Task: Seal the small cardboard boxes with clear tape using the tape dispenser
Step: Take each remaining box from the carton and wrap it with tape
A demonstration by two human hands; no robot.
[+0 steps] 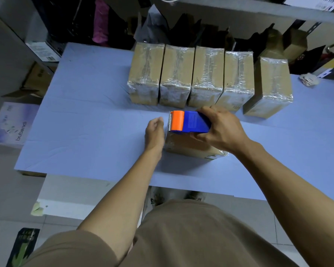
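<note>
Item: person standing at a table (pixel 85 112) with a pale blue top, seen from above; brown shirt and both bare forearms fill the lower part of the view.

Item: cardboard box (pixel 191 147), small, lying on the table near its front edge, roughly at centre. Clear tape glints on its near right corner.

Item: left hand (pixel 155 132), set against the left side of the box. Fingers held together and lightly bent, thumb up; whether they press the box or only touch it cannot be told.

Item: right hand (pixel 222 128), fingers and thumb curled around the rear of the tape dispenser (pixel 189 122).

Item: tape dispenser, blue body with orange front piece, resting on top of the box, toothed cutting edge pointing left, just beside the left hand's fingertips.

Item: four taped boxes (pixel 189 76), standing side by side in a row touching one another, behind the box in hand, wrapped in shiny clear tape.

Item: fifth taped box (pixel 270 85), at the right end of the row, turned at a slight angle and just apart from the rest.

Item: crumpled white scrap (pixel 308 79), on the table's far right.

Item: shelving behind the table holding dark bags (pixel 183 26) and open cartons (pixel 291 43); more cartons on the floor (pixel 35 78) to the left.
</note>
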